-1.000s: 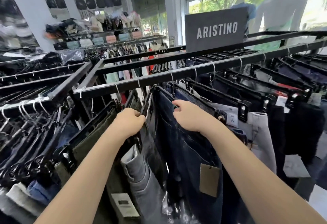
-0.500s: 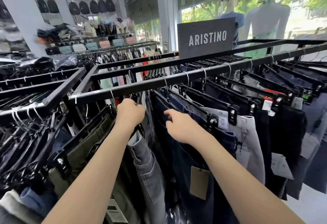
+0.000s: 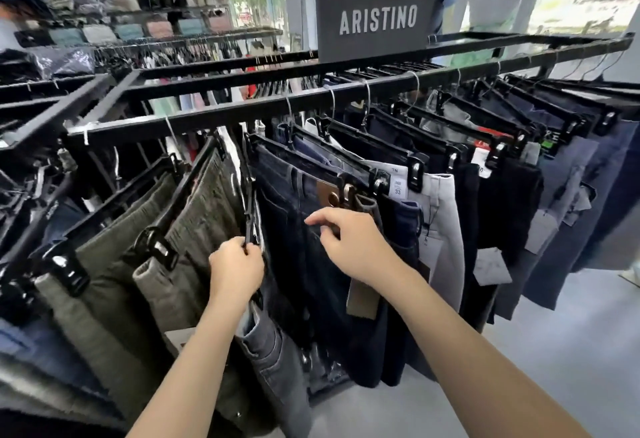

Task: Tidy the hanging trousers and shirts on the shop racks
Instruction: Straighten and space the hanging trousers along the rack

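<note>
- Trousers hang from clip hangers on the black rack rail; olive pairs at left.
- Left hand grips a black hanger above grey jeans.
- Right hand, fingers loosely curled, touches dark jeans, near centre.
- Light grey trousers, then navy pairs, further right.
- "ARISTINO" sign stands far behind.

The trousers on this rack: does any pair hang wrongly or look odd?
Yes. The grey jeans below the left hand hang lower than the neighbouring pairs and look bunched, with the waistband well below the hanger held in that hand's grip.
</note>
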### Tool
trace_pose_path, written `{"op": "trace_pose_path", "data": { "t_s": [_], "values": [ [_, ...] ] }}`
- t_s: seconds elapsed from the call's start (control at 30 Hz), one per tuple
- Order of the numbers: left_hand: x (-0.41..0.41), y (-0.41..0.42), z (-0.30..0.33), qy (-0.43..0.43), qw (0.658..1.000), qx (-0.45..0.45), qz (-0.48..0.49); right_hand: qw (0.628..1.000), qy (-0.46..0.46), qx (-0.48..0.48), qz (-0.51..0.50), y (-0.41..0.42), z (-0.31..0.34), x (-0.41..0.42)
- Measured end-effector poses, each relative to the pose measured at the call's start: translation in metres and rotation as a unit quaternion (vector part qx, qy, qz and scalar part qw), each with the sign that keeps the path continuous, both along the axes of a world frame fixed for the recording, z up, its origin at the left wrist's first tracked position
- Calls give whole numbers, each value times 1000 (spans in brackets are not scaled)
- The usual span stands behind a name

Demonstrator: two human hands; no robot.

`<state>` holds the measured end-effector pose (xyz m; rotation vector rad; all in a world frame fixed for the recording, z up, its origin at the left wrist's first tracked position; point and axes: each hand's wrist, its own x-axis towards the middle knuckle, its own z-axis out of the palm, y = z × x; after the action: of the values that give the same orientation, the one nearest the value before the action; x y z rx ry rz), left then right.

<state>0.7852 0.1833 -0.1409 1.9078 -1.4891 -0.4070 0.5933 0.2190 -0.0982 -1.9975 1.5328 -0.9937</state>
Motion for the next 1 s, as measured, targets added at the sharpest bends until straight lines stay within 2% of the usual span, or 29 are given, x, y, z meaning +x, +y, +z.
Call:
{"op": "trace_pose_path", "data": {
  "t_s": [0.13, 0.27, 0.4, 0.57, 0.7, 0.8, 0.9, 1.0],
  "values": [
    [9, 54, -24, 34, 999, 16, 14, 999, -38, 23, 4, 23, -33, -15],
    [28, 99, -21, 32, 997, 19, -70, 994, -106, 18, -33, 47, -59, -16],
    [47, 120, -3, 63, 984, 60, -157, 989, -120, -6, -85, 69, -63, 4],
    [77, 119, 24, 82, 956, 106, -263, 994, -39, -32, -97, 89, -65, 38],
    [111, 126, 33, 119, 891, 185, -397, 984, 82, -56, -146, 98, -69, 71],
    [139, 126, 28, 109, 867, 187, -450, 959, 183, -82, -202, 114, -70, 87],
    [148, 125, 21, 117, 833, 198, -503, 953, 184, -19, -240, 138, -61, 89],
    [136, 126, 18, 108, 794, 197, -564, 927, 259, 21, -270, 166, -50, 77]
  ]
}}
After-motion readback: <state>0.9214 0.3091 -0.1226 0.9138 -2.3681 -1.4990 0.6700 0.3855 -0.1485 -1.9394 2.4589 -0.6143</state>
